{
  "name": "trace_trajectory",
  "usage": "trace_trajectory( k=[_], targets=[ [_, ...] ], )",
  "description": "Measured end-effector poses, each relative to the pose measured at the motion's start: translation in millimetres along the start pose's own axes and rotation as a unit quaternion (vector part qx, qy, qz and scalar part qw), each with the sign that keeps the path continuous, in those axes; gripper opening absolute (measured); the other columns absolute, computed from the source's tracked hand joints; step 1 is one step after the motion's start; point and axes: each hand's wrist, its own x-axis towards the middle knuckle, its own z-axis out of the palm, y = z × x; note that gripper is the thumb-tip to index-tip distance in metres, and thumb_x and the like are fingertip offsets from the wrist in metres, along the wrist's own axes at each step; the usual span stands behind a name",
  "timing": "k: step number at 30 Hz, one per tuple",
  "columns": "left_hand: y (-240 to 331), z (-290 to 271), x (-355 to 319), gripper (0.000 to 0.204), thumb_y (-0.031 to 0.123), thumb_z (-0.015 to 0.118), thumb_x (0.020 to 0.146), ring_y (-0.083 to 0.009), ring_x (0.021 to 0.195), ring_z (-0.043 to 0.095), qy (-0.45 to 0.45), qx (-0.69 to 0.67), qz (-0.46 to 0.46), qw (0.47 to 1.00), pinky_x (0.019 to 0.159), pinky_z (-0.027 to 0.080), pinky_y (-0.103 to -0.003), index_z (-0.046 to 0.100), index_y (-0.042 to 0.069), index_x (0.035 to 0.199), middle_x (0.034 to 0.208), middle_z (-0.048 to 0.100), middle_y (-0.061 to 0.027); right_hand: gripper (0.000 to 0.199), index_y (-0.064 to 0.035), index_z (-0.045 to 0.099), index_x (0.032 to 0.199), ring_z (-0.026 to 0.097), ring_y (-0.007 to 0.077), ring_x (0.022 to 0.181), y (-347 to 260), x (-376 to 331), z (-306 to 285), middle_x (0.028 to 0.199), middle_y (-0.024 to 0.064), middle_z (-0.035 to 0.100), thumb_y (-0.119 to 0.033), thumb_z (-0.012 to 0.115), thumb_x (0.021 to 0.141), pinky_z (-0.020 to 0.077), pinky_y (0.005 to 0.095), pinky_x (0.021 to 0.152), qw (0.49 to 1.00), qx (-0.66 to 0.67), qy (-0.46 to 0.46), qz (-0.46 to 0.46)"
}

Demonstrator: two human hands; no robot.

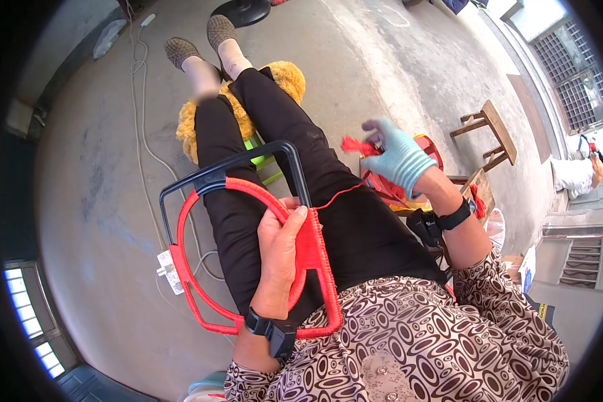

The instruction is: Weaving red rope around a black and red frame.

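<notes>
My bare left hand (277, 258) is closed on a rectangular frame with a round ring inside it (330, 295), thumb on top of its right side. Red yarn is wound closely over the ring and the frame's lower part; the upper end is bare black. My right hand (403, 161), in a pale blue striped glove, is raised to the right of the frame, fingers curled on a small bundle of red yarn (356, 146). A single red strand (342, 193) runs from the frame's right side toward that hand. The frame rests over my lap.
Beyond the gloved hand stands a red container (427, 149), partly hidden. Farther right is a wooden stool (492, 134). A fluffy yellow-brown cushion (288, 80) lies under my legs. On the left floor, a white cable (141, 134) runs near a power strip (171, 273).
</notes>
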Motion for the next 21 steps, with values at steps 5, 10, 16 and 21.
trace_trajectory(
  k=[5,10,16,21],
  targets=[
    [-3.3,4.4,-0.6,0.043,0.003,0.064,0.089,-0.0118,0.091,0.059,0.067,0.021,0.112,0.991,0.079,0.049,-0.025,0.045,0.000,0.128,0.103,0.061,-0.0075,0.018,-0.0079,0.062,0.094,0.064,0.0297,0.088,-34.5,13.2,27.7,0.092,0.0091,0.065,-0.011,0.062,0.076,0.0487,0.0395,0.085,0.941,-0.121,0.064,-0.309],
    [-2.7,5.4,1.1,0.045,0.002,0.063,0.090,-0.0128,0.099,0.059,0.048,-0.004,0.150,0.987,0.090,0.048,-0.030,0.044,0.003,0.131,0.110,0.061,-0.0051,0.010,-0.0116,0.063,0.085,0.061,0.0238,0.095,-82.4,13.7,61.8,0.090,0.0050,0.063,-0.017,0.060,0.077,0.0334,0.0481,0.105,0.821,-0.301,-0.165,-0.456],
    [-1.7,-3.3,3.1,0.023,0.004,0.059,0.093,-0.0144,0.098,0.063,-0.042,-0.112,0.044,0.992,0.087,0.052,-0.029,0.057,0.003,0.116,0.107,0.065,-0.0061,0.033,-0.0046,0.062,0.108,0.065,0.0293,0.093,-63.5,-5.0,39.6,0.101,0.0132,0.066,-0.003,0.065,0.075,0.0528,0.0342,0.079,0.963,0.107,0.023,-0.247],
    [1.4,-4.2,2.5,0.020,0.007,0.059,0.092,-0.0157,0.086,0.066,-0.039,-0.082,0.001,0.996,0.079,0.055,-0.029,0.058,0.003,0.112,0.102,0.067,-0.0082,0.029,-0.0039,0.065,0.106,0.065,0.0132,0.083,-29.9,-17.9,39.3,0.089,0.0084,0.069,-0.025,0.067,0.087,0.0516,0.0286,0.077,0.972,0.130,-0.196,0.006]
  ],
)
